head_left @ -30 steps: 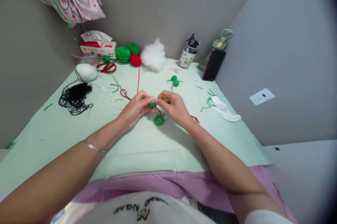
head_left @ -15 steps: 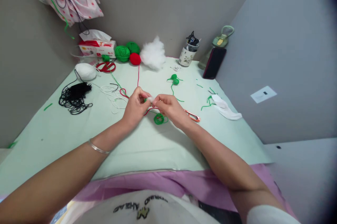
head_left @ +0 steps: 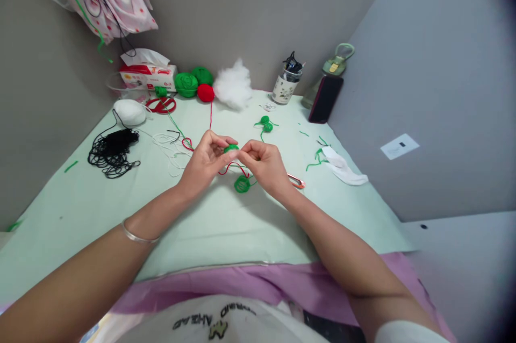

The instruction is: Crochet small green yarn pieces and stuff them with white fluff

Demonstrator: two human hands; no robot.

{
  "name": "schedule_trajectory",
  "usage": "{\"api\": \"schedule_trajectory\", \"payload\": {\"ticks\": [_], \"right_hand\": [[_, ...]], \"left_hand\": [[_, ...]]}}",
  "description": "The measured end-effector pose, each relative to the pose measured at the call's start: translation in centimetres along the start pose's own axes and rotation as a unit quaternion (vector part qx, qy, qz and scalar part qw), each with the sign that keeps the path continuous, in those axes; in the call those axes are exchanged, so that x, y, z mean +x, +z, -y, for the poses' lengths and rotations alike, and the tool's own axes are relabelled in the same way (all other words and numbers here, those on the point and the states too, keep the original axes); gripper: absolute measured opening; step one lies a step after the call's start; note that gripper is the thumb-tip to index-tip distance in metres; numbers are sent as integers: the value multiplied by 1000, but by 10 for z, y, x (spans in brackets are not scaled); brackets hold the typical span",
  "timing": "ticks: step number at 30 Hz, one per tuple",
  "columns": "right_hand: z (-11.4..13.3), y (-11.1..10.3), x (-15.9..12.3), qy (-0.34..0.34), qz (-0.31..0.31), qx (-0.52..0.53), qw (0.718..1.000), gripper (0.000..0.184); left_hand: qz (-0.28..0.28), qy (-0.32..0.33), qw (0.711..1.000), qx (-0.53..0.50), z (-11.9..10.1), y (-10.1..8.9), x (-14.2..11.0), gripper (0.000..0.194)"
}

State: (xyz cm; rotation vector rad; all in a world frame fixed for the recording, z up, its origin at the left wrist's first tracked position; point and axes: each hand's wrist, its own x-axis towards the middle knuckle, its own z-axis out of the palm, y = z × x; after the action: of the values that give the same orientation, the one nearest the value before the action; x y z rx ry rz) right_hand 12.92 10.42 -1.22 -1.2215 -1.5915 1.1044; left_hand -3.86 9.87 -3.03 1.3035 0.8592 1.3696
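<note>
A small green crocheted piece (head_left: pixel 231 148) is held between my two hands above the table. My left hand (head_left: pixel 205 159) pinches it with thumb and fingers from the left. From the right, the closed thumb and fingertips of my right hand (head_left: pixel 262 163) meet at its edge; whether they grip the piece itself or some stuffing at it is hidden. Just below the hands lies a loose coil of green yarn (head_left: pixel 242 184), with a red strand (head_left: pixel 237 164) curving above it. An orange-handled tool (head_left: pixel 297 181) is partly covered by my right hand.
Farther back are a red yarn ball (head_left: pixel 205 93), green yarn balls (head_left: pixel 186 85), white stuffing (head_left: pixel 233 85), red scissors (head_left: pixel 161 105) and a tissue box (head_left: pixel 149 77). Black yarn (head_left: pixel 115 152) lies left. Small green balls (head_left: pixel 267 127), a phone (head_left: pixel 326 99) and white cloth (head_left: pixel 344 166) are right.
White stuffing showed between the fingertips before; now the green piece shows there instead. The left fingers have opened out a little around it, and the view has shifted slightly.
</note>
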Motion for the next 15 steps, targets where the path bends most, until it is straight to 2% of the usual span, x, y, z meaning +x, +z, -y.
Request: {"api": "schedule_trajectory", "payload": {"ticks": [5,10,15], "right_hand": [[6,-4,-5,-47,27,-56,997,30],[6,5,-12,-23,76,-64,995,19],[4,8,-11,-46,41,-118,991,21]], "left_hand": [[-12,-4,1000,3,2,-1,5,30],[-64,4,998,16,11,4,7,28],[-75,-28,997,-7,9,5,4,25]]}}
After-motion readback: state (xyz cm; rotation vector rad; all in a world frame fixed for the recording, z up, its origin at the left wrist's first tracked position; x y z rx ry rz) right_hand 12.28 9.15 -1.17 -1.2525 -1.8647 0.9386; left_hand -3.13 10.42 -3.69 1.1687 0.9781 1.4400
